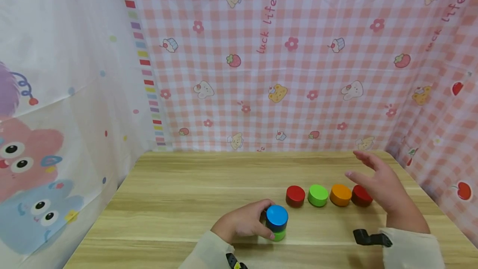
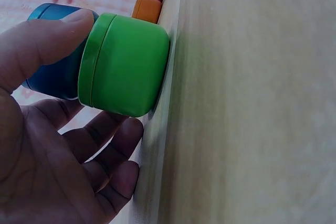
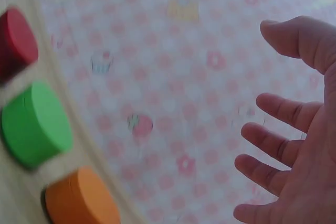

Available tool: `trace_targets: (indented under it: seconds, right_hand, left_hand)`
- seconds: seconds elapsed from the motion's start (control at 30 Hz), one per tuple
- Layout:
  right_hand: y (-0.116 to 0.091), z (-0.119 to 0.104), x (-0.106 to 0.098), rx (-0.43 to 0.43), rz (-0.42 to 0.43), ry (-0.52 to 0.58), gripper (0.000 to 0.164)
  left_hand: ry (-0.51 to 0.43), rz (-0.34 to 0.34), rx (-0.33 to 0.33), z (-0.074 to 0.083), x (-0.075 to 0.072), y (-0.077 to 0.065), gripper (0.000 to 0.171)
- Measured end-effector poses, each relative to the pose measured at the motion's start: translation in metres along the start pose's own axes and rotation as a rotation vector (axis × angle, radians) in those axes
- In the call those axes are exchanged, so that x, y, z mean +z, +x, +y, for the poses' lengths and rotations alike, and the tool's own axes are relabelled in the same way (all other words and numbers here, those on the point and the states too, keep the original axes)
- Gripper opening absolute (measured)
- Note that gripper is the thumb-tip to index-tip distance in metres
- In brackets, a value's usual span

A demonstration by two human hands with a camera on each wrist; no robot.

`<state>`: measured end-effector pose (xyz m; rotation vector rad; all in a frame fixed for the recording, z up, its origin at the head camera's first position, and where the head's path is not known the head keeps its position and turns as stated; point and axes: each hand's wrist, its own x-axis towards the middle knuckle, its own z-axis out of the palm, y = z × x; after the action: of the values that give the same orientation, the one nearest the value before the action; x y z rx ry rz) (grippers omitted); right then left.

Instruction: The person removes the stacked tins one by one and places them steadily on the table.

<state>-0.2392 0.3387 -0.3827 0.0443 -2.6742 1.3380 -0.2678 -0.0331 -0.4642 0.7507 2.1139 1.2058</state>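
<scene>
A blue round lidded tin [image 1: 277, 216] sits on top of a green tin [image 1: 279, 235], making a stack of two on the table. My left hand [image 1: 246, 221] grips the blue tin from the left, thumb on its near side and fingers round the far side. In the left wrist view the thumb lies across the blue tin [image 2: 55, 74], close to the lid of the green tin [image 2: 131, 66]. My right hand [image 1: 384, 188] is raised at the right, fingers spread and holding nothing. It partly covers a dark red tin [image 1: 360, 196] in the head view.
Left of the dark red tin, a red tin [image 1: 295, 197], a second green tin [image 1: 318, 196] and an orange tin [image 1: 340, 196] line up in a row. The wooden table [image 1: 168, 194] ends at a checked curtain [image 1: 239, 123]; a white curtain [image 1: 101, 136] hangs at its left.
</scene>
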Motion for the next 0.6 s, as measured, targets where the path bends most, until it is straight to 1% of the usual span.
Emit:
trace_targets:
  seconds: [0.1, 0.2, 0.33, 0.6]
  right_hand:
    - [-0.003, -0.015, 0.007, -0.078, -0.007, 0.026, 0.080]
    - [-0.006, -0.027, 0.014, -0.145, -0.032, 0.059, 0.076]
    - [-0.009, -0.039, 0.025, -0.198, -0.079, 0.078, 0.072]
    - [-0.015, -0.056, 0.050, -0.303, -0.184, 0.051, 0.064]
  left_hand:
    - [0.023, -0.012, 0.017, -0.001, -0.001, 0.000, 0.056]
    - [0.032, -0.006, 0.015, -0.001, 0.000, 0.000, 0.058]
    - [0.032, 0.012, -0.003, -0.001, 0.002, 0.001, 0.060]
    - [0.057, 0.027, -0.017, 0.000, 0.004, 0.001, 0.062]
